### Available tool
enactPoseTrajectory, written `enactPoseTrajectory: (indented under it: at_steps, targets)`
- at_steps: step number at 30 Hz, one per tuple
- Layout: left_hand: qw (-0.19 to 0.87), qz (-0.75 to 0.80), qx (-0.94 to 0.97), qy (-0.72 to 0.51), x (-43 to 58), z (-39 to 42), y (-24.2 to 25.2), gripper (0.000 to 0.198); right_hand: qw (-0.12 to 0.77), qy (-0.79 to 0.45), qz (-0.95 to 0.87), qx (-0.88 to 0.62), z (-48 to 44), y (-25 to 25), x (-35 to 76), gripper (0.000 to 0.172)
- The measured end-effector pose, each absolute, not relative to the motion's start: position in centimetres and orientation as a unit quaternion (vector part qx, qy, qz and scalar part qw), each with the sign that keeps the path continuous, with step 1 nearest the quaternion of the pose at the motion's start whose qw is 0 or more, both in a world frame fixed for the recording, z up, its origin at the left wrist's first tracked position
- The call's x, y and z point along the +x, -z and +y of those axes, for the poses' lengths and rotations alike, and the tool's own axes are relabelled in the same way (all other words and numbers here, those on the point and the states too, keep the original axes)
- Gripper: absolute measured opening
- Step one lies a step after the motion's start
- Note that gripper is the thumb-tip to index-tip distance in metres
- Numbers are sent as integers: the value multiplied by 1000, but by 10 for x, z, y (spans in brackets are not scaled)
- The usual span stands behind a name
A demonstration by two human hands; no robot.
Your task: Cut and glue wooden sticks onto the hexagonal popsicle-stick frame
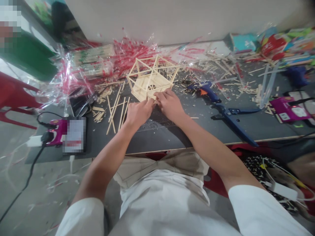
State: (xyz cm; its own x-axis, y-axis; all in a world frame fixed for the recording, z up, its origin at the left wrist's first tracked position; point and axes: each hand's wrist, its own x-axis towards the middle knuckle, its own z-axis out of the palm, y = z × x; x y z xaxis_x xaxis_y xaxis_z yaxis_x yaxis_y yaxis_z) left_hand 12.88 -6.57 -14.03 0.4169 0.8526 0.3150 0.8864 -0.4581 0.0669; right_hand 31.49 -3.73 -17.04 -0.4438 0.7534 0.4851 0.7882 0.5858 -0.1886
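A small frame of pale wooden sticks (140,87) with a slatted base stands on the dark table, its open ribs rising toward the back. My left hand (141,111) is at its near edge, fingers closed together in a pinch. Right beside it, my right hand (169,103) also pinches at that near edge, its fingertips almost meeting the left ones. Whatever lies between the fingertips is too small and covered to make out. Loose wooden sticks (113,113) lie left of my left hand. A blue-handled glue gun (209,91) rests to the right of the frame.
Blue cutters (232,121) lie at the right near the table's front edge. Purple power strips (57,131) (290,109) sit at both ends, with a phone (74,135) by the left one. Plastic wrappers (91,60) and stick scraps litter the back. A red stool (16,98) stands left.
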Motion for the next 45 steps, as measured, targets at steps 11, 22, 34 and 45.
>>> enactPoseTrajectory:
  at_steps: [11,22,34,45]
  targets:
    - [61,-547,-833,50,146,-60,140,31,299,-11,-840,-453,-37,171,314,28]
    - [73,-552,-823,111,143,-57,156,36,334,-103,-769,-535,-30,156,378,22]
    - [67,-567,-813,111,147,-57,151,38,293,-158,-774,-538,-25,165,358,14]
    - [73,-563,-817,98,146,-56,149,34,288,-168,-767,-549,-26,162,355,13]
